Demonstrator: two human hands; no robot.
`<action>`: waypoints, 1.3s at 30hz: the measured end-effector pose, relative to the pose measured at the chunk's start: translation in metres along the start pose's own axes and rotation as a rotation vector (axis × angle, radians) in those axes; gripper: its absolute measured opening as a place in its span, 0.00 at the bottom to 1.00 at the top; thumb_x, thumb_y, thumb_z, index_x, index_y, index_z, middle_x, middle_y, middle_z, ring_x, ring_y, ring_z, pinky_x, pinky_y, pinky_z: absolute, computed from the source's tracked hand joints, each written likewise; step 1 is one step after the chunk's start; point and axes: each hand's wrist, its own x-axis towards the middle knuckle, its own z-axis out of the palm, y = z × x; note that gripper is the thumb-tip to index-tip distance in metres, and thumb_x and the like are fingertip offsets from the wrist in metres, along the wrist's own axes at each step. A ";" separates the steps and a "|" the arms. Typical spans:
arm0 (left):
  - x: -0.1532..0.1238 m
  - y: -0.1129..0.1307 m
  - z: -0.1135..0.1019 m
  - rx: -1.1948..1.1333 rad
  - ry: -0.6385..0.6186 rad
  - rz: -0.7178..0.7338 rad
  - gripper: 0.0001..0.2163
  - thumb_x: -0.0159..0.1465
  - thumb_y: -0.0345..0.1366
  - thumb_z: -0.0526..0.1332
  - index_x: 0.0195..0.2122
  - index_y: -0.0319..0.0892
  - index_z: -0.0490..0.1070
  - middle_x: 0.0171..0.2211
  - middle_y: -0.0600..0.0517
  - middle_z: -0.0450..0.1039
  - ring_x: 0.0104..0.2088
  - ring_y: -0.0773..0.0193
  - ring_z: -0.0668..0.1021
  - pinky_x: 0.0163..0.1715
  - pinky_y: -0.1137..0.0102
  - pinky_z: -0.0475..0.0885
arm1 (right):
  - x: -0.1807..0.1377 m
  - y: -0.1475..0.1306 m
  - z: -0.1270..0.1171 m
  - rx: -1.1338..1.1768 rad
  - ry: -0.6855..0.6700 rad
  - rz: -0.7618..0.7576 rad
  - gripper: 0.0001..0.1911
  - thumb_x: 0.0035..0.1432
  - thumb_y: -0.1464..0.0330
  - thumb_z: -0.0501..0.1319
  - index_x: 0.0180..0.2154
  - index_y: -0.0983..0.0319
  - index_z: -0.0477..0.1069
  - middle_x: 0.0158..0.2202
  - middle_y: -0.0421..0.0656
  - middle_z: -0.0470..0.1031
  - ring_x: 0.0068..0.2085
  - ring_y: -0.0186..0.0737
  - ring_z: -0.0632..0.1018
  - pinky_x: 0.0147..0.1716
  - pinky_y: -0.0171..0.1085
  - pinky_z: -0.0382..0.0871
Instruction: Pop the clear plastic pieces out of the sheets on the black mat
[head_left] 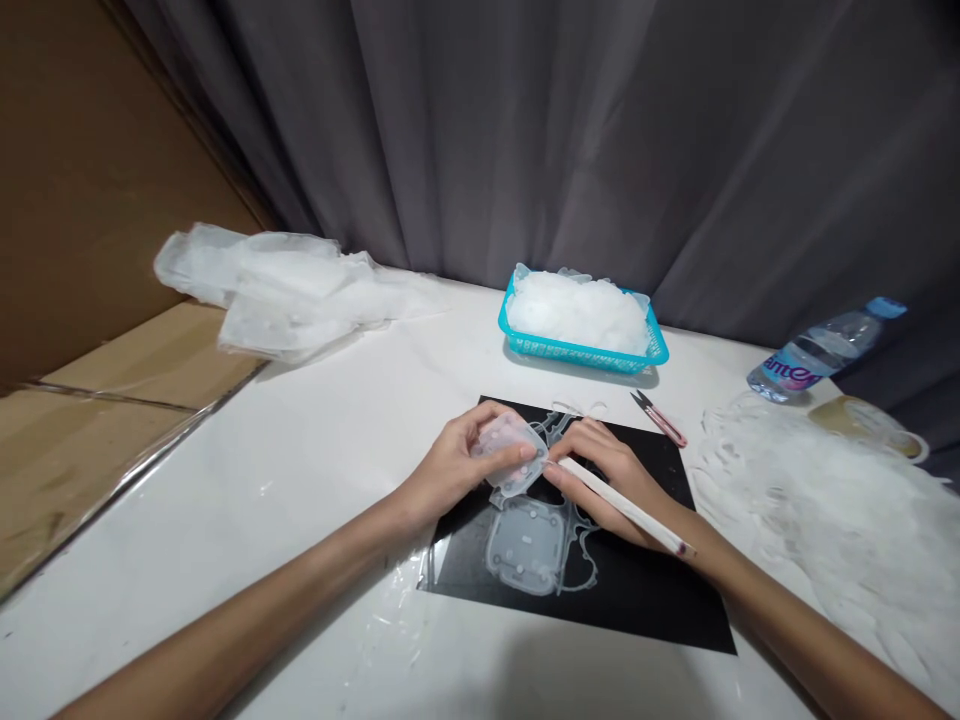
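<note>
While loose plastic bags (292, 285) lie off to your far left, your left hand (446, 465) holds the frosted piece (510, 432) over the upper left part of the black mat (645, 600), thumb pressed on its face, other fingers mostly hidden behind. That thumb sits close to the corner being worked, so you'd do well to draw it back and grip just firmly enough not to bend the plastic. A second piece (526, 545) lies on the mat just below. Your right hand (611, 475) pinches the white stick (637, 518) between thumb and forefinger near its front end, which meets the held piece's right-hand edge; the tip is too small to make out. Short, light strokes, turning the piece rather than your wrist, should serve best. Pink snips (664, 422) lie past the mat's upper right edge, near the scrap heap (832, 520).
</note>
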 end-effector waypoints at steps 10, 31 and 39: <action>0.004 -0.001 -0.013 0.039 -0.143 0.005 0.20 0.62 0.39 0.74 0.49 0.43 0.67 0.35 0.54 0.75 0.34 0.66 0.77 0.37 0.70 0.75 | -0.007 -0.003 0.008 -0.137 0.445 0.074 0.07 0.71 0.71 0.58 0.37 0.58 0.68 0.34 0.41 0.70 0.38 0.41 0.72 0.41 0.42 0.67; 0.003 0.003 -0.013 0.051 -0.221 -0.002 0.24 0.62 0.36 0.74 0.53 0.44 0.63 0.35 0.53 0.78 0.32 0.65 0.79 0.37 0.69 0.77 | -0.015 -0.006 0.030 0.034 0.197 0.042 0.03 0.67 0.71 0.63 0.41 0.58 0.70 0.38 0.42 0.72 0.42 0.42 0.75 0.45 0.42 0.69; 0.001 0.003 -0.009 0.058 -0.157 0.024 0.24 0.61 0.38 0.74 0.53 0.45 0.64 0.35 0.55 0.76 0.33 0.65 0.79 0.37 0.70 0.75 | -0.014 -0.011 0.032 0.126 0.197 0.097 0.02 0.68 0.68 0.64 0.39 0.58 0.72 0.37 0.41 0.73 0.39 0.40 0.75 0.44 0.42 0.68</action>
